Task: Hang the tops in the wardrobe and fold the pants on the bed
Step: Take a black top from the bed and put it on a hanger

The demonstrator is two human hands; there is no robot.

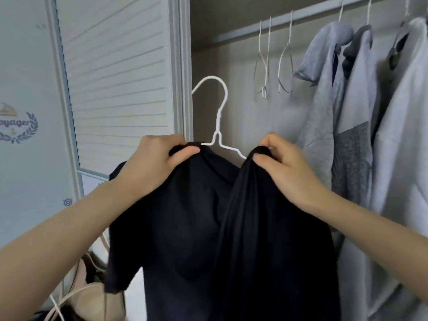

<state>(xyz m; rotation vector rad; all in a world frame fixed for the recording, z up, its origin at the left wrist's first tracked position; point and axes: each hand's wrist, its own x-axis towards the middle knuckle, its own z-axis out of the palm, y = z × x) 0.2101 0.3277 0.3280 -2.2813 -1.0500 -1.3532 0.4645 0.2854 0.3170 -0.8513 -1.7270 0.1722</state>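
Observation:
A black short-sleeved top [196,228] hangs in front of me on a white wire hanger [217,121], whose hook points up and left, off the rail. My left hand [157,163] pinches the top's left shoulder at the hanger arm. At the other hanger arm, my right hand [284,165] pinches the bunched right shoulder. The wardrobe rail [312,15] runs above to the right.
Three bare wire hangers [266,59] hang on the rail. To their right hang a grey top [324,89], a pale top [356,100] and a white top [403,135]. A louvred wardrobe door [115,77] stands at left. Beige bags [92,302] lie at bottom left.

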